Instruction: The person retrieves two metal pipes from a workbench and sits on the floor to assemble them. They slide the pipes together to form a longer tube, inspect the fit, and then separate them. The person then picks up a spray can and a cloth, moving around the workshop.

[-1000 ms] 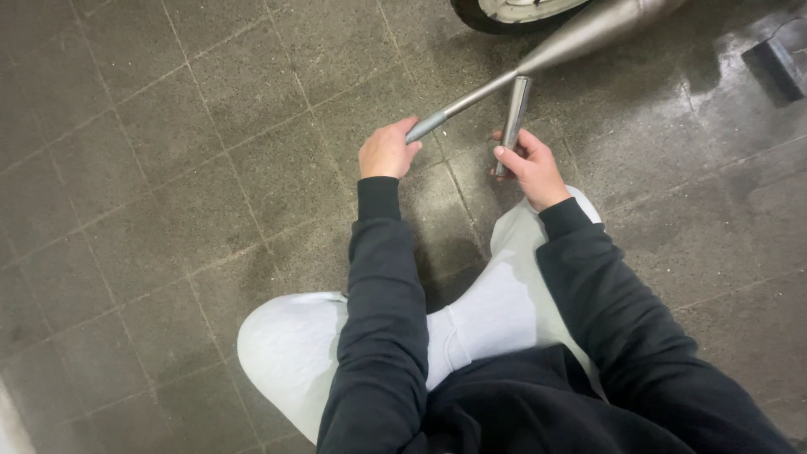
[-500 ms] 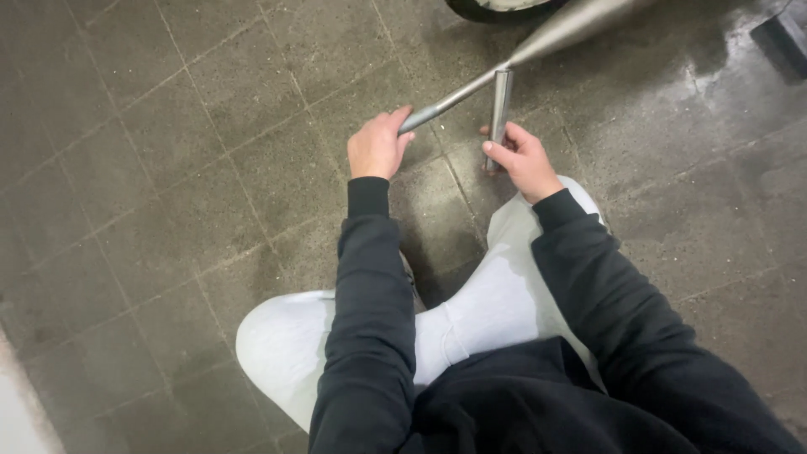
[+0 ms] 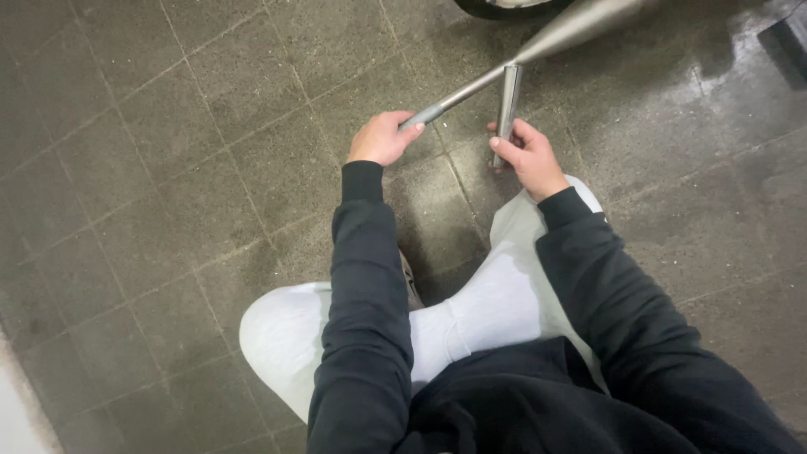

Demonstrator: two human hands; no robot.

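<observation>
A grey metal rod (image 3: 471, 88) slants down from a thicker silver tube (image 3: 580, 21) at the top. My left hand (image 3: 380, 139) grips the rod's lower end. A shorter metal leg (image 3: 507, 105) drops from the rod's joint toward the floor. My right hand (image 3: 525, 156) is closed around the lower part of that leg. Both arms wear dark sleeves, and I crouch with pale grey trousers (image 3: 496, 307) below them.
The floor is dark grey tile (image 3: 168, 168), wet and shiny at the upper right (image 3: 714, 76). A black tyre edge (image 3: 504, 8) shows at the top. A dark object (image 3: 790, 38) sits at the top right corner. A pale strip (image 3: 13, 412) runs along the bottom left.
The view has shifted so both hands and the metal parts sit higher in the frame. Both hands keep their grips on the rod and the leg.
</observation>
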